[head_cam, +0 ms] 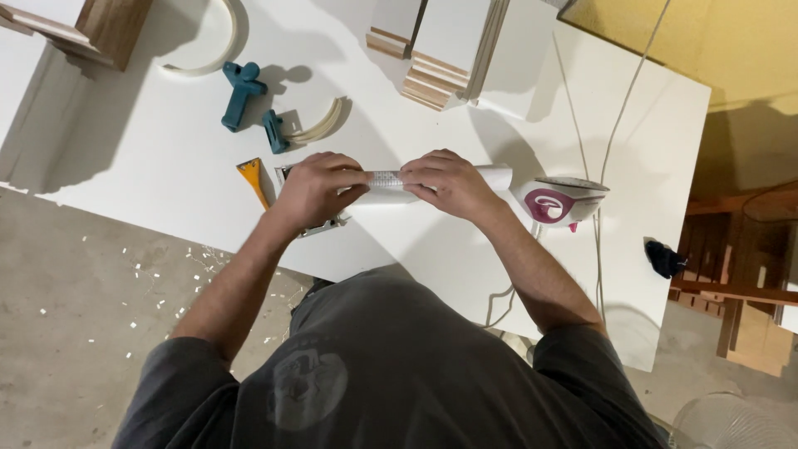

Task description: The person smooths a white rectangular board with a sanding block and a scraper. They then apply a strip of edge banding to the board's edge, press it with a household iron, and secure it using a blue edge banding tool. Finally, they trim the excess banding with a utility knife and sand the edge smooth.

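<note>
Bright overhead light on the white table; soft shadows fall left (edges slightly bowed), focus sharp.

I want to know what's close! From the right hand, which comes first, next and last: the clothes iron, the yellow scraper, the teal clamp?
From the right hand, in the head view:
1. Clothes iron, just beside it to the picture's right.
2. Yellow scraper, past the left hand, on the picture's left.
3. Teal clamp, farther up the white table, upper left.

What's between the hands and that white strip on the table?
Nothing visible. The left hand and right hand both rest directly on the white strip. The iron sits just past its right end.
</note>
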